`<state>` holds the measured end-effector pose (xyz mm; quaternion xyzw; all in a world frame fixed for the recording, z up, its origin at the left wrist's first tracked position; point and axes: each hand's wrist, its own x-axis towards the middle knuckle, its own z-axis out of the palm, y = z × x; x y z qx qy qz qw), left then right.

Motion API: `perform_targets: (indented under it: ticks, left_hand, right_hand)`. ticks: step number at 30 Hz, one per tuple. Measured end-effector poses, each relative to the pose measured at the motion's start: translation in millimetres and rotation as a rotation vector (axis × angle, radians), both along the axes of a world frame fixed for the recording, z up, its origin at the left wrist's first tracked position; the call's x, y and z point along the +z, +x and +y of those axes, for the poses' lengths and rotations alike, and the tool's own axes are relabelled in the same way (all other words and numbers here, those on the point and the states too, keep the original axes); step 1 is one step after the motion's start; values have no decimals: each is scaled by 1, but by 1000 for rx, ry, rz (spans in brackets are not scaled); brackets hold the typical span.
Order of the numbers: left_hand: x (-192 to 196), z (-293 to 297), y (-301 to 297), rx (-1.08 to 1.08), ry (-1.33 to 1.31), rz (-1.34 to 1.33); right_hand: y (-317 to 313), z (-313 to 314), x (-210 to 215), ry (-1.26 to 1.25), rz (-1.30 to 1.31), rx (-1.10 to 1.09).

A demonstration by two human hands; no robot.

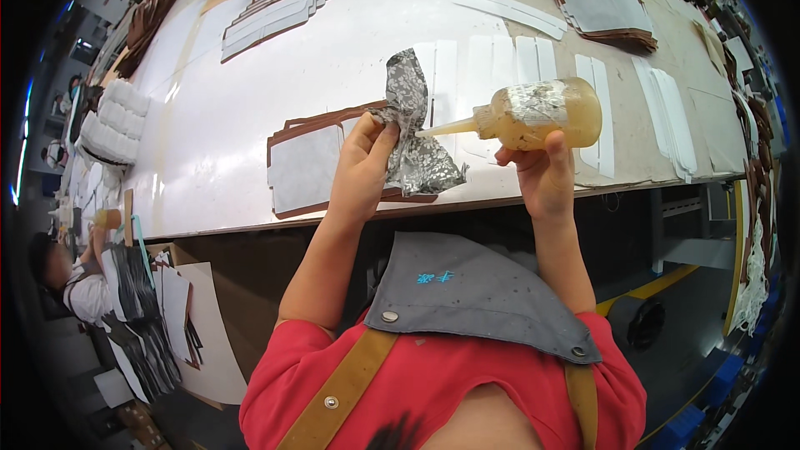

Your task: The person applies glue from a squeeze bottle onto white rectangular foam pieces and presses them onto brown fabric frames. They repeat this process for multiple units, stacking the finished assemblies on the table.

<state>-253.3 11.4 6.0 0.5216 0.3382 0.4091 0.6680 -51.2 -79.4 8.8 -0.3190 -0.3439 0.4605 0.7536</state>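
Note:
In the middle, my left hand [363,165] pinches a crumpled piece of dark fabric with a pale mottled pattern [425,168], raised above the table edge. My right hand [542,173] grips from below a squeeze bottle of amber liquid [575,112], tipped sideways. Its narrow nozzle points left, and the tip meets the fabric or lies just in front of it. Beneath my left hand and the fabric lies a stack of brown-edged pieces with pale grey faces [305,168], partly hidden.
White strips [667,121] lie along the table's right part. Brown-edged panels sit in a fanned row [271,21] at the back left and in a stack [604,10] at the back right. White bundles [117,123] stand at the left edge. Another person [87,283] works at far left.

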Motion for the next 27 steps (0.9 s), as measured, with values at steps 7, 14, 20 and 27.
perform_targets:
  ticks: [7, 14, 20, 27]
  left_hand:
    - [0, -3, 4, -39, -71, -29]
    - [2, -10, 8, -29, 4, -14]
    - [8, -16, 8, -39, 104, 7]
    - [25, -6, 6, -34, 991, 433]
  right_hand:
    - [-5, 1, 2, -28, 32, -96]
    - [-5, 0, 0, -15, 17, -140]
    - [-12, -2, 1, 31, -59, -175]
    - [-9, 0, 15, -17, 104, -94]
